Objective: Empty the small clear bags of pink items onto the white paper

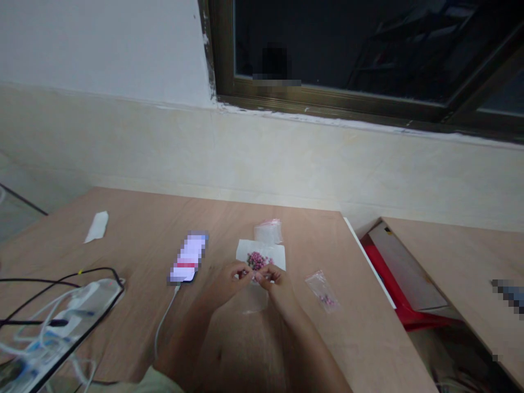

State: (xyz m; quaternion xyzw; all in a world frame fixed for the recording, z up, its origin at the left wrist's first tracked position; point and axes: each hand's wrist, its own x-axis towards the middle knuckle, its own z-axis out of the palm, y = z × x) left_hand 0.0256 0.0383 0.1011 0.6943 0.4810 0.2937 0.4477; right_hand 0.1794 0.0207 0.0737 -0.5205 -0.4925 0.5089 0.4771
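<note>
My left hand (231,279) and my right hand (273,278) meet at the fingertips, both closed in a pinch. Between and below them shows a small clear plastic bag (254,301), its top edge pinched by my fingers. Right behind my fingertips, a heap of small pink and dark red beads (257,260) lies on a white sheet of paper (278,252). My fingers cover the near part of the sheet. To the right of my right hand lies another clear zip bag (321,289) with a few beads inside.
Behind the paper lie clear zip bags (268,232). A phone (190,256) with a charging cable (164,316) is on the left. Farther left are a crumpled white tissue (97,226) and a power strip (82,316) with tangled cables. The wooden table (360,338) ends at a gap on the right.
</note>
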